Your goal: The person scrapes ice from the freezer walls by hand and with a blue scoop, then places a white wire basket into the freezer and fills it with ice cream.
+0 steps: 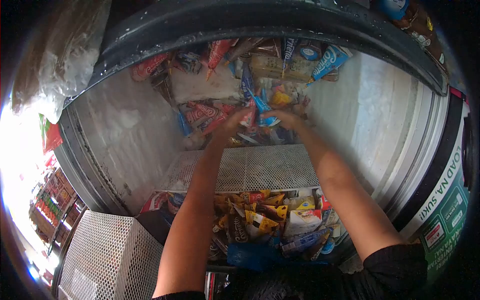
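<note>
Hands low, together inside freezer; grips holding wrapped cones.

Your head camera faces forward and down into the ice cream chest freezer, close enough that it fills most of the view.

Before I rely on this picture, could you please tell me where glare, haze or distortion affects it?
Head view: glare whites out the left edge beside the shelf; cold-looking haze softens the wrappers around the left hand and right hand; wide-angle distortion bows the freezer's dark rim; corners fall to black, and the dark sleeve at lower right shows little detail.
</note>
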`<state>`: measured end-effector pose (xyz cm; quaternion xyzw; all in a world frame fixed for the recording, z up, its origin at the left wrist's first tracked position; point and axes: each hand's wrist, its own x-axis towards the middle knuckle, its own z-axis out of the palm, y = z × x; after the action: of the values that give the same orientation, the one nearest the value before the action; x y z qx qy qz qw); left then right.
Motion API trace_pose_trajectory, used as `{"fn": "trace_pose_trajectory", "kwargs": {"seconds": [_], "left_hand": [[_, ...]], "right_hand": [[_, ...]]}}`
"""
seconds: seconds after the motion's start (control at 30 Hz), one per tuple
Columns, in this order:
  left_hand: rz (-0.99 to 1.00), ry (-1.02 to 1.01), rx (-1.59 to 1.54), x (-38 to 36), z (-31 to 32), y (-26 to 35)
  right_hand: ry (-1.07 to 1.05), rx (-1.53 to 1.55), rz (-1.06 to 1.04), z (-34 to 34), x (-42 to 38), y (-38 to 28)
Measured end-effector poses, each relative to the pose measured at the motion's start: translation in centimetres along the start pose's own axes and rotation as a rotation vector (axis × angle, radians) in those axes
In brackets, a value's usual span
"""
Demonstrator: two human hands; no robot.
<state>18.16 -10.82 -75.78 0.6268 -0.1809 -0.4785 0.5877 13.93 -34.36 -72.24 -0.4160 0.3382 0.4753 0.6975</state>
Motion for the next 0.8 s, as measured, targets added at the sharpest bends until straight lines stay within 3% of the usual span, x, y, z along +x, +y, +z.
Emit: {"fn": "trace_pose_trajectory", "kwargs": {"seconds": [0.03, 0.1, 0.17, 0.23, 0.27, 0.33, 0.53, 0.6, 0.7, 0.8], "left_hand": [[0.0, 0.0, -0.001, 0.4, 0.3, 0.3], [-0.518, 0.251, -0.608, 0.9, 1.2, 2.7], [-0.536, 0.198, -0.675, 1.2, 1.3, 1.8], [-0.544, 0.14, -0.741, 1.6, 1.4, 1.2], [-0.653, 0.163, -0.714, 1.6, 1.5, 0.9], [-0.759, 0.179, -0.682, 1.6, 2.2, 0.0], [-0.579, 0.292, -0.795, 1.9, 3.9, -2.6], [-0.646, 0.173, -0.922, 2.2, 3.1, 0.1], [-0.576, 0.171, -0.907, 1.9, 2.8, 2.4], [-0.551, 0.212, -0.874, 2.3, 2.6, -1.1]], "right_hand": [[0.022, -0.025, -0.027, 0.7, 0.0, -0.2], [0.041, -0.043, -0.046, 0.9, 0.2, 0.1], [-0.248, -0.138, -0.001, 0.2, 0.8, 0.0], [-0.173, -0.291, -0.098, 0.7, 1.0, 0.6], [-0.102, -0.439, -0.196, 1.0, 1.2, 0.7], [-0.061, -0.445, -0.174, 1.3, 1.5, 0.7], [0.016, -0.482, -0.067, 1.3, 1.8, 1.0], [0.091, -0.549, -0.051, 1.3, 2.0, 1.2], [0.038, -0.405, -0.121, 1.3, 2.8, 1.9], [0.035, -0.383, -0.119, 1.6, 2.9, 1.9]]}}
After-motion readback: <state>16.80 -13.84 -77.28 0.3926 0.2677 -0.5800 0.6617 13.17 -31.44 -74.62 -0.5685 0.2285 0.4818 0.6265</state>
